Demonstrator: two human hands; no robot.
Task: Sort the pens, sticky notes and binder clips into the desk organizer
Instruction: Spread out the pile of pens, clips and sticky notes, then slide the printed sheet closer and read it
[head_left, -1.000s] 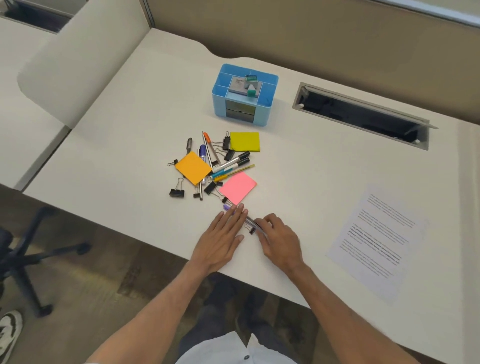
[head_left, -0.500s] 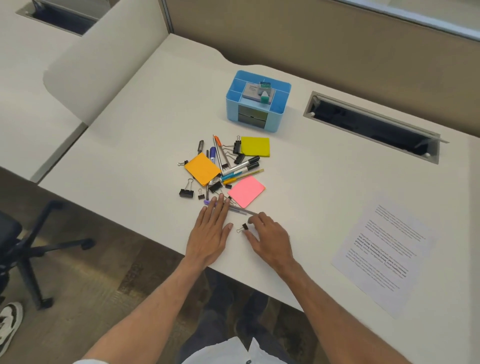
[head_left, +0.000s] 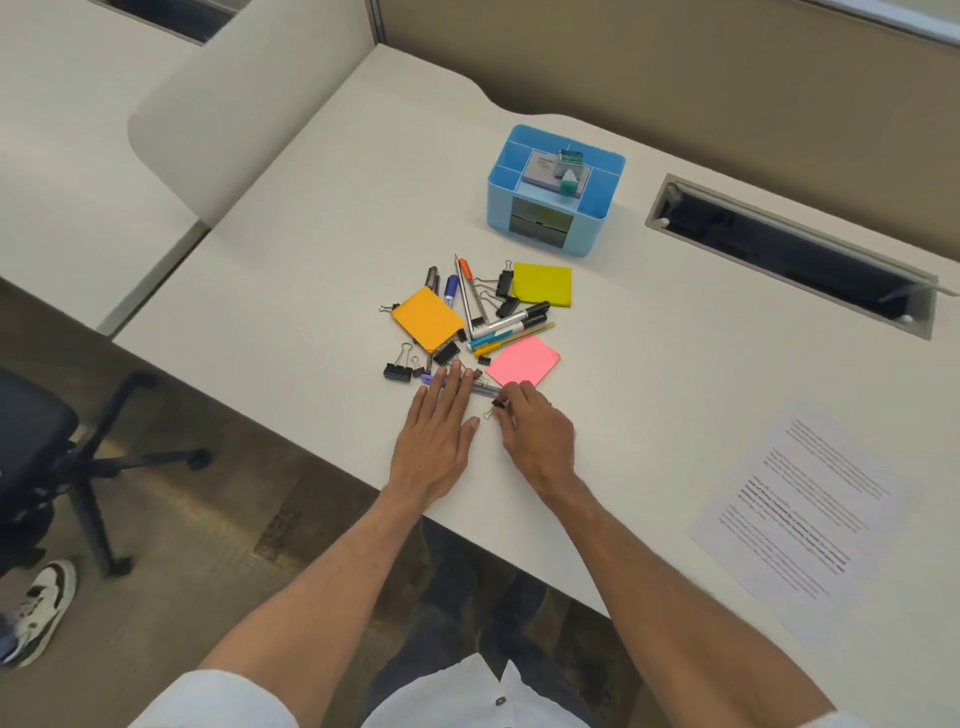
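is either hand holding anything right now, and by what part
The right hand pinches a small binder clip by its black body at the fingertips. The left hand lies flat, fingers over a purple pen, gripping nothing.

Printed sheet (head_left: 800, 512) on desk (head_left: 291, 291); office chair (head_left: 47, 452) beside

White desk (head_left: 291, 270), beige partition (head_left: 675, 67), wood-look floor (head_left: 208, 545) (black chair (head_left: 47, 457))

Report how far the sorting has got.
Barely started. Done: nothing from the pile looks sorted; the blue organizer holds only a few small items. In hand: the right hand pinches a small binder clip; the left hand lies flat across a purple pen. Left: the pens, clips and the orange, yellow and pink sticky notes.
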